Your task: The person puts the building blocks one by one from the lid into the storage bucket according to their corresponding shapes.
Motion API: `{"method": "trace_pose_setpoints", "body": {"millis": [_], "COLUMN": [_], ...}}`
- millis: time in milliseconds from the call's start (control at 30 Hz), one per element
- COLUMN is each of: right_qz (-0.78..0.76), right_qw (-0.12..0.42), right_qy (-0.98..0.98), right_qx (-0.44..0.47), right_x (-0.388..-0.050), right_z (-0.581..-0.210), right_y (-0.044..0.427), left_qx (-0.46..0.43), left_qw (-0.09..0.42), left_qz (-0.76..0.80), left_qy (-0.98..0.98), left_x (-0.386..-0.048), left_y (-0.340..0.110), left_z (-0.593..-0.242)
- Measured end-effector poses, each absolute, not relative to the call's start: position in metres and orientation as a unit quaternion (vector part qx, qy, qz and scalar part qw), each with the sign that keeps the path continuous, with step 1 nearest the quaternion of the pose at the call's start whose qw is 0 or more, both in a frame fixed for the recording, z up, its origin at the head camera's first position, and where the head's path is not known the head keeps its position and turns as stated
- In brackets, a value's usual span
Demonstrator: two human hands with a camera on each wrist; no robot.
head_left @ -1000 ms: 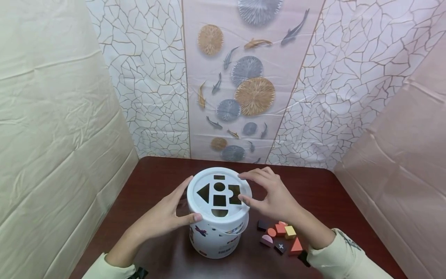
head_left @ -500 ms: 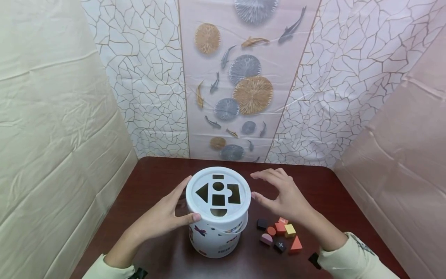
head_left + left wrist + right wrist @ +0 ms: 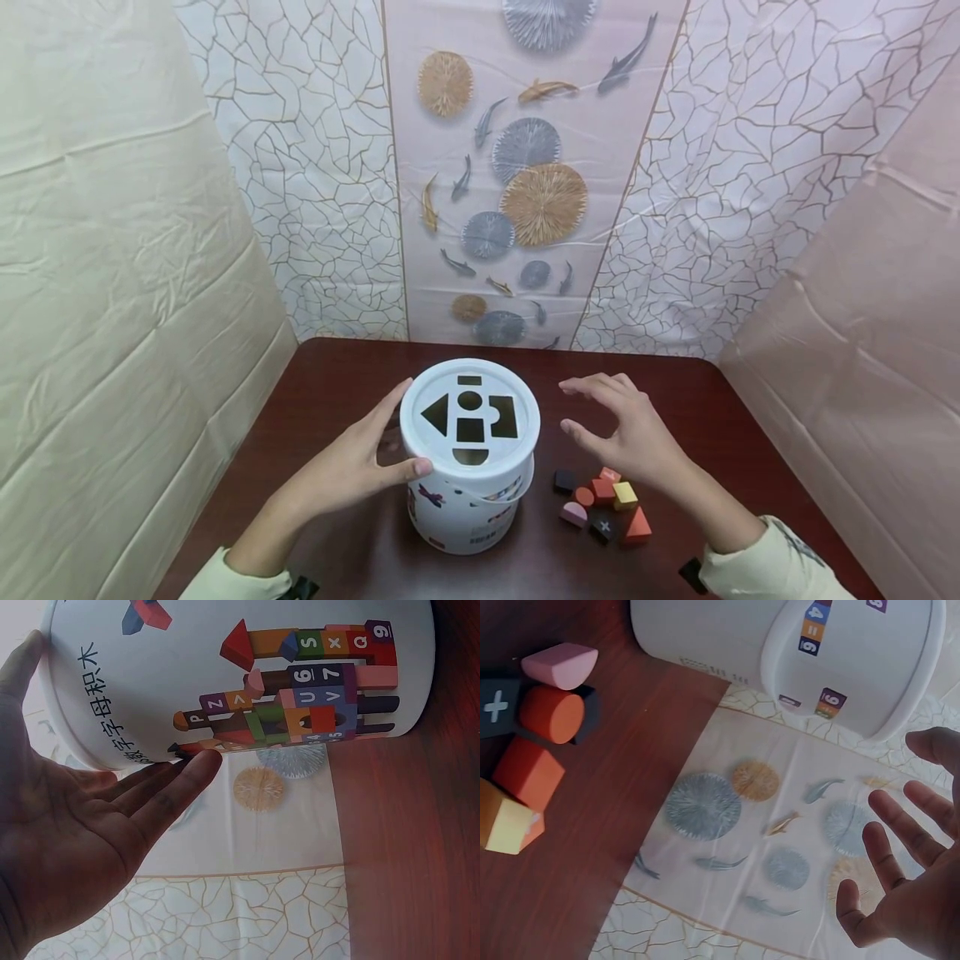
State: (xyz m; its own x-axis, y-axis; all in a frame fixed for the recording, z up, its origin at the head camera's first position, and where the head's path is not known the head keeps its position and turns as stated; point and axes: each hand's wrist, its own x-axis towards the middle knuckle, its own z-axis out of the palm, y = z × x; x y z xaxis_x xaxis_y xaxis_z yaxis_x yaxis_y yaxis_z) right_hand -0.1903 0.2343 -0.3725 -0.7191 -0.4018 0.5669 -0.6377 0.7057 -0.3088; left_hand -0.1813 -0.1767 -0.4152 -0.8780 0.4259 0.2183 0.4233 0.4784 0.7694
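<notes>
A white bucket (image 3: 468,529) stands upright, its white lid (image 3: 517,392) on top with several shaped holes. My left hand (image 3: 356,471) touches the bucket's left side near the lid, thumb at the front of the rim and straight fingers along the far side. In the left wrist view, the fingers (image 3: 176,791) lie against the bucket wall, which bears printed blocks and lettering. My right hand (image 3: 630,429) hovers right of the bucket, apart from it, fingers loosely bent and holding nothing. The right wrist view shows that hand (image 3: 922,877) spread beside the lid.
Right of the bucket lie several small blocks: a yellow cube (image 3: 625,497), a red triangle (image 3: 637,527), a pink half-round (image 3: 573,514), an orange cylinder (image 3: 584,497) and a black plus block (image 3: 602,527). A white handle (image 3: 528,479) hangs at the bucket's side. Patterned cloth surrounds the dark red table (image 3: 330,379).
My right hand has moved from above the lid's right part to the right, away from the bucket. The left hand has stayed at the bucket's left side.
</notes>
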Motion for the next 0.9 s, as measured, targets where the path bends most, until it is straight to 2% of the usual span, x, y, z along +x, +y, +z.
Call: {"method": "trace_pose_setpoints", "body": {"millis": [633, 900], "right_qz": [0.262, 0.267], "right_qw": [0.218, 0.174], "right_qy": [-0.903, -0.916], "right_qx": [0.262, 0.243], "right_x": [-0.189, -0.186], "right_z": [-0.413, -0.431], "right_y": [0.247, 0.251], "left_qx": [0.243, 0.244], "left_qw": [-0.001, 0.000], "left_qz": [0.446, 0.449], "left_qy": [0.861, 0.860], "left_x": [-0.182, -0.181], "left_y": [-0.177, -0.176], "left_z": [-0.416, -0.416]}}
